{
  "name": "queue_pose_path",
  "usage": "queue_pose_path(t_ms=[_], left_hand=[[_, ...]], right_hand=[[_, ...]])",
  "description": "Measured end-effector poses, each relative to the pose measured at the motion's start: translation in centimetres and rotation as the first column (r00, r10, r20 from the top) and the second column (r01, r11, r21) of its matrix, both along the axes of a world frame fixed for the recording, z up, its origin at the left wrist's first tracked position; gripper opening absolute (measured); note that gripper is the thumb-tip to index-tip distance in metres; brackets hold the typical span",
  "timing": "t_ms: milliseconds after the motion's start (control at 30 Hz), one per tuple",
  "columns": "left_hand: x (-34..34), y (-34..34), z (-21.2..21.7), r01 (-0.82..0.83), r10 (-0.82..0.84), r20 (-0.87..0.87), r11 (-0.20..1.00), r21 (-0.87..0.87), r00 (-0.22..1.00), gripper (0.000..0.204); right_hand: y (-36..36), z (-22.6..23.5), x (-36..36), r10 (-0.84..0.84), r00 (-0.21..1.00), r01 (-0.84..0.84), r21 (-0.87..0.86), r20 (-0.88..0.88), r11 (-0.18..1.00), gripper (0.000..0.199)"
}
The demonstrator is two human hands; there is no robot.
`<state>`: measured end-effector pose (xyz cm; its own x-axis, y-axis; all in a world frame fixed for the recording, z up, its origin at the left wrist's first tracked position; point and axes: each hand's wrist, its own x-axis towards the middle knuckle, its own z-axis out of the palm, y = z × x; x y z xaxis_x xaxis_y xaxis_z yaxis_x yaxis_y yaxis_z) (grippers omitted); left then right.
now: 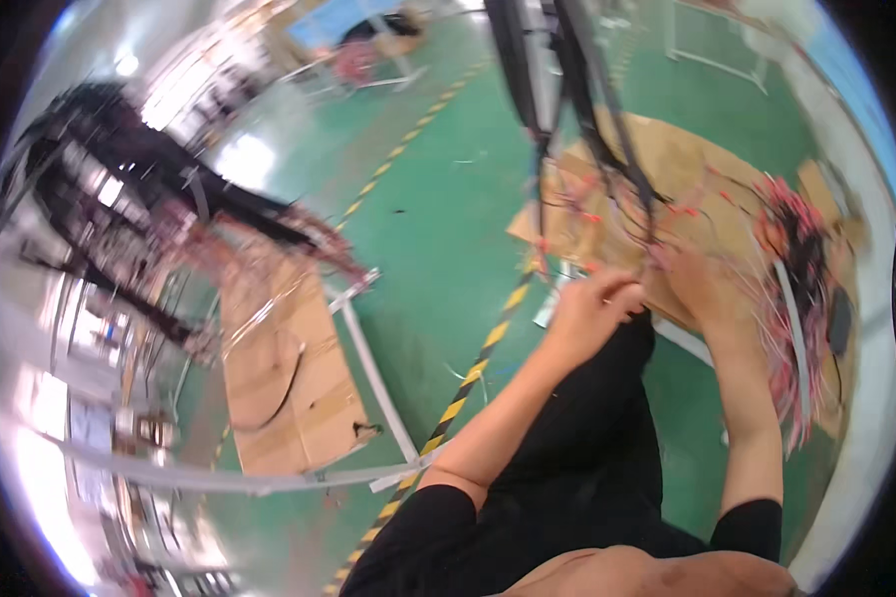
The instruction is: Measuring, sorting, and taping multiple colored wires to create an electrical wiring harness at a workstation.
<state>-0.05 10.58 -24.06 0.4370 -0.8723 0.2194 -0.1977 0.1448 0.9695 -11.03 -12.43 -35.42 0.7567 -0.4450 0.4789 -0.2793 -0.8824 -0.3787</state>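
Observation:
Black-sleeved wire bundles (597, 119) hang down from the upper edge, with thin wires and small red-orange ends fanning out at their lower tips. My left hand (599, 306) is beside these tips, its fingers curled and thumb and forefinger pinched together; what lies between them is too small to make out. Close to its right, my right hand (685, 277) has its fingers closed at the end of a hanging dark wire (651, 224). Motion blur softens the fingertips there. Beneath and behind both hands lies a brown cardboard sheet (702, 164) with loose wires across it.
A thick heap of red, black and white wires (796, 279) lies at the right. On the left, more black bundles (159, 169) hang over another cardboard sheet (294, 393) on a white frame (373, 368). Yellow-black tape (488, 353) crosses the green floor (433, 214).

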Motion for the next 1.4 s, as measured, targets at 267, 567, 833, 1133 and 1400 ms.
queue_pose_path(t_ms=[267, 567, 833, 1133, 1400], left_hand=[[1.0, 0.5, -0.7, -0.146, 0.164, 0.197, 0.984, -0.102, 0.967, 0.016], [1.0, -0.4, -0.3, 0.127, -0.14, -0.297, 0.99, -0.063, 0.944, 0.016], [-0.3, 0.1, -0.5, 0.202, -0.201, -0.566, 0.977, -0.062, 0.8, 0.012], [-1.8, -0.1, -1.1, 0.076, -0.132, -0.573, 0.99, -0.12, 0.809, 0.029], [-1.8, 0.4, -1.5, 0.055, -0.145, -0.552, 0.983, -0.177, 0.821, 0.029]], right_hand=[[-0.9, 3.9, -1.9, 0.246, 0.962, -0.237, 0.088, -0.118, 0.968, 0.047], [-14.2, -1.8, -26.4, -0.49, 0.776, 0.454, -0.189, -0.397, 0.871, 0.028], [-6.8, 2.0, -23.3, -0.606, 0.762, 0.537, -0.299, -0.23, 0.789, 0.022], [16.7, 11.2, -11.7, -0.214, 0.97, 0.187, 0.208, 0.118, 0.96, 0.024], [20.5, 7.9, -8.2, -0.174, 0.963, 0.076, 0.413, 0.204, 0.907, 0.031]])
